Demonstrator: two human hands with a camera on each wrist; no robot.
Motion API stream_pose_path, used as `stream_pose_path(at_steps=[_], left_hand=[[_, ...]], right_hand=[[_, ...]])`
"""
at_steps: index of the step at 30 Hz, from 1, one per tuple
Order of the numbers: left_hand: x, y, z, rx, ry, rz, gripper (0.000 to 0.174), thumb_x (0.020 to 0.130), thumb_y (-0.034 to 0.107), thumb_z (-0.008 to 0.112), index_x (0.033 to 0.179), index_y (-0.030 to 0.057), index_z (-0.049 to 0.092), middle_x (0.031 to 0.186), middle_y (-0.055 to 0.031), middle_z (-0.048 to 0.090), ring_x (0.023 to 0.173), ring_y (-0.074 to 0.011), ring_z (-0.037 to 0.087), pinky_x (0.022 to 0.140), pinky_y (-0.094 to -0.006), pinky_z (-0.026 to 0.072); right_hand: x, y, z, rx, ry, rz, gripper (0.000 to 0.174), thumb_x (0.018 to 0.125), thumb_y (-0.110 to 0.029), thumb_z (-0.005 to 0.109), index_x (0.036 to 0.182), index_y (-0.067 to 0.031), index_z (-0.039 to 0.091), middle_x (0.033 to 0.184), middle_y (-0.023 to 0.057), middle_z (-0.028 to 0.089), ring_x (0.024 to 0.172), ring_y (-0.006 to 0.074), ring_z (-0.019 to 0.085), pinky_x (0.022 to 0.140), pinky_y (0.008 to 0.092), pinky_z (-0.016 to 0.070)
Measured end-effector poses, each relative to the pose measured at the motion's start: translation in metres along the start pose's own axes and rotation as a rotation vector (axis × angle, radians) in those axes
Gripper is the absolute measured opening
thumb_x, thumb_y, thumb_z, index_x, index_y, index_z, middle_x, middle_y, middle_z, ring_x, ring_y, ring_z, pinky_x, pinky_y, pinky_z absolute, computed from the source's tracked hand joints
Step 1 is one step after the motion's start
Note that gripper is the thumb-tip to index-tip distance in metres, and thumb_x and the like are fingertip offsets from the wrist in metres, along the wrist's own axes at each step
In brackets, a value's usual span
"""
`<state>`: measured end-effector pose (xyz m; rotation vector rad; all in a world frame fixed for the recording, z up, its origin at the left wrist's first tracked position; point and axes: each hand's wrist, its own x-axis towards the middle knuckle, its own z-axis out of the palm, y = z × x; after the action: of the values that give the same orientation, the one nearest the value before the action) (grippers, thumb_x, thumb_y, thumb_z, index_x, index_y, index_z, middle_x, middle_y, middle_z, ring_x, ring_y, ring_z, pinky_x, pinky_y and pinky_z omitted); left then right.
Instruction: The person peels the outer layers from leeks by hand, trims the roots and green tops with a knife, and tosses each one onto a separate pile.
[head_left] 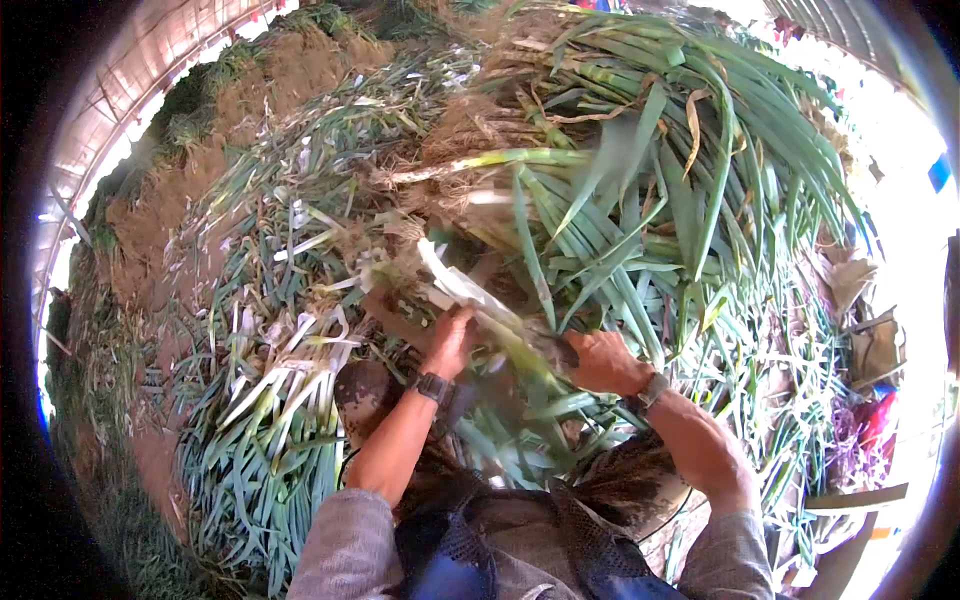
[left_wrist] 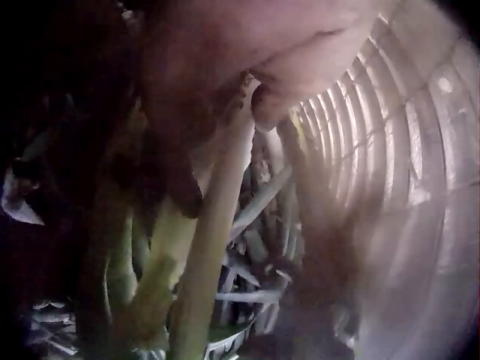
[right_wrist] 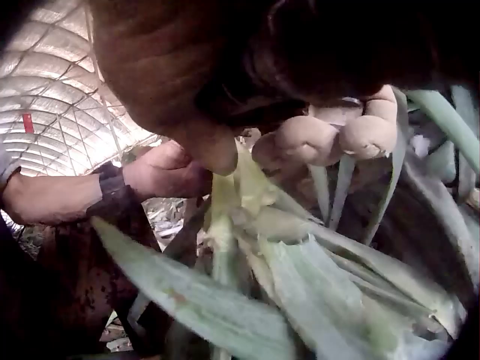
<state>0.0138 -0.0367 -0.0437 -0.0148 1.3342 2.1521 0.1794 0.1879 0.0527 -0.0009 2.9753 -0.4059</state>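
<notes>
My left hand [head_left: 450, 342] grips a leek [head_left: 463, 288] by its pale shaft, with the white root end pointing up and away in the head view. Farther along, near the leaves, my right hand [head_left: 606, 362] has its fingers curled on the same leek. Seen from the right wrist, the thumb and curled fingers [right_wrist: 306, 141] pinch the yellow-green part [right_wrist: 244, 184], and broad leaves hang below. The left wrist view has the fingers closed around pale stalks [left_wrist: 214, 225], partly in shadow. Green leaves [head_left: 510, 420] lie between the knees.
A large heap of untrimmed leeks [head_left: 640, 150] with brown roots lies ahead and to the right. On the left rests a pile of pale-stemmed leeks [head_left: 285, 425]. Torn leaves [head_left: 300, 220] litter the ground, and cardboard [head_left: 878, 350] stands at far right.
</notes>
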Motion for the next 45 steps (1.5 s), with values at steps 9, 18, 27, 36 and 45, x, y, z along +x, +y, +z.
stream_pose_path(at_steps=[9,18,27,36,45], left_hand=[[-0.027,-0.017,0.019,0.263,-0.105,0.028,0.041,0.094,0.046,0.062,0.108,0.0085,0.063,0.098,-0.0006,0.064,0.089,-0.0128,0.061,0.079,-0.0294,0.0509],[-0.031,-0.027,0.014,0.461,-0.092,0.275,0.051,0.102,0.046,0.045,0.13,0.0049,0.053,0.12,-0.0109,0.063,0.108,-0.0202,0.06,0.095,-0.0383,0.0485],[-0.016,-0.044,0.005,-0.071,-0.244,0.031,0.051,0.096,0.049,0.055,0.129,0.0094,0.054,0.12,-0.0066,0.062,0.11,-0.024,0.059,0.098,-0.0417,0.0467],[0.0,-0.03,0.011,-0.233,-0.171,-0.086,0.04,0.096,0.036,0.06,0.119,0.0042,0.057,0.115,-0.0068,0.062,0.094,-0.0195,0.063,0.082,-0.0341,0.0533],[-0.013,0.008,0.026,-0.163,0.009,0.115,0.053,0.089,0.043,0.069,0.13,0.0121,0.057,0.12,-0.0032,0.061,0.111,-0.0193,0.055,0.095,-0.0373,0.0445]], right_hand=[[0.011,-0.007,-0.002,0.026,0.054,0.057,0.035,0.08,-0.031,0.063,0.104,-0.0059,0.065,0.081,0.0201,0.068,0.08,0.0391,0.065,0.073,0.0514,0.0497],[0.004,0.0,0.007,0.158,-0.012,0.054,0.04,0.08,-0.035,0.066,0.108,-0.0058,0.066,0.085,0.0191,0.069,0.084,0.0386,0.066,0.074,0.0489,0.0525],[-0.01,-0.006,0.01,0.203,0.09,-0.161,0.033,0.085,-0.034,0.065,0.104,-0.0062,0.066,0.083,0.0205,0.068,0.078,0.0402,0.067,0.069,0.0479,0.0543],[-0.008,-0.009,0.01,0.206,0.038,-0.111,0.035,0.086,-0.037,0.065,0.105,-0.0075,0.065,0.079,0.0194,0.068,0.075,0.0404,0.066,0.067,0.0491,0.0537],[-0.015,-0.001,0.009,0.068,0.154,0.045,0.036,0.081,-0.029,0.066,0.111,-0.0094,0.063,0.08,0.0185,0.067,0.074,0.0408,0.064,0.069,0.0504,0.0483]])
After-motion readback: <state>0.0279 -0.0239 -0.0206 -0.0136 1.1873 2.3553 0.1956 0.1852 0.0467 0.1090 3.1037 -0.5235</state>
